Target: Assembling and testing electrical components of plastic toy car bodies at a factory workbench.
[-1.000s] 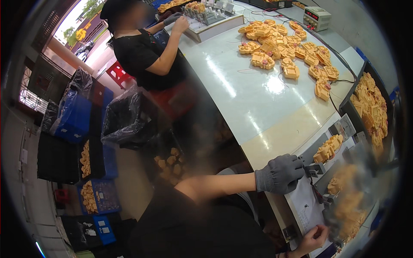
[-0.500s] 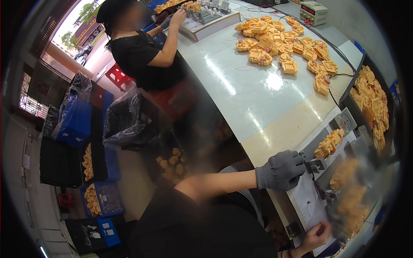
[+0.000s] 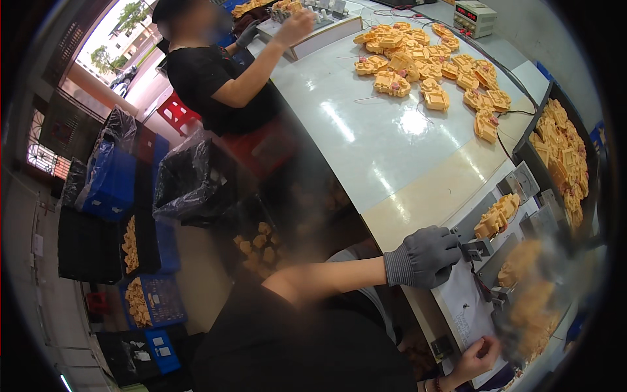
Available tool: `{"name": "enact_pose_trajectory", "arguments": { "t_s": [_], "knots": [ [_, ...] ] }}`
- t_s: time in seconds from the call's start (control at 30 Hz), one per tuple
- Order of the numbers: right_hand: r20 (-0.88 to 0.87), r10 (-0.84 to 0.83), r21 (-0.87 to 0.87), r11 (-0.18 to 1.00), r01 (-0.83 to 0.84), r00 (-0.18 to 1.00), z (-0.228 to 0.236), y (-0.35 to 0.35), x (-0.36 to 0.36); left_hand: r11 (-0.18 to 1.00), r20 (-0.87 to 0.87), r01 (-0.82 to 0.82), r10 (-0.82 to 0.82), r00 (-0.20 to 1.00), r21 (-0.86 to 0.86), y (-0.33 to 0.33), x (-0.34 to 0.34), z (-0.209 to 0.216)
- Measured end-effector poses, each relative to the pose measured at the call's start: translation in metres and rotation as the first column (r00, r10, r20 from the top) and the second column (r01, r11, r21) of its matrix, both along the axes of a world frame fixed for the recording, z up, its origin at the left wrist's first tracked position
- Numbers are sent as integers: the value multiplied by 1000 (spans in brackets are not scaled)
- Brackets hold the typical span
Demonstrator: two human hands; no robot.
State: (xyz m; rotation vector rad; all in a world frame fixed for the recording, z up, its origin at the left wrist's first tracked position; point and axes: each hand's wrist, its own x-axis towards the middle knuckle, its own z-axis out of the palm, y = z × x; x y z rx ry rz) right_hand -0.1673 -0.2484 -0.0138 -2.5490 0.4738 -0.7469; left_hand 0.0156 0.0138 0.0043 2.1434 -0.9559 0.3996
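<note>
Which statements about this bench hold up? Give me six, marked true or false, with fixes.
1. The left hand is gloved in grey. True.
2. The right hand is gloved too. False: the right hand is bare.
3. A yellow part sits to the right of the left hand in the picture. True.
4. The black tray at the right holds nothing. False: the black tray is heaped with parts.
5. The power supply is in the upper right of the picture. True.
6. The pile of parts on the table lies in neat rows. False: the pile is jumbled.
</note>
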Motion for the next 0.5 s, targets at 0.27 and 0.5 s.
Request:
{"name": "enact_pose_trajectory", "arguments": {
  "t_s": [0.27, 0.5],
  "knots": [
    [-1, -12, 7, 1000, 12, 1000, 3, 3, 2, 1000, -30, 5, -5, 1000, -8, -1, 0, -1],
    [-2, 7, 1, 1000, -7, 1000, 4, 4, 0, 1000, -43, 27, -27, 999, 12, 1, 0, 0]
  ]
}}
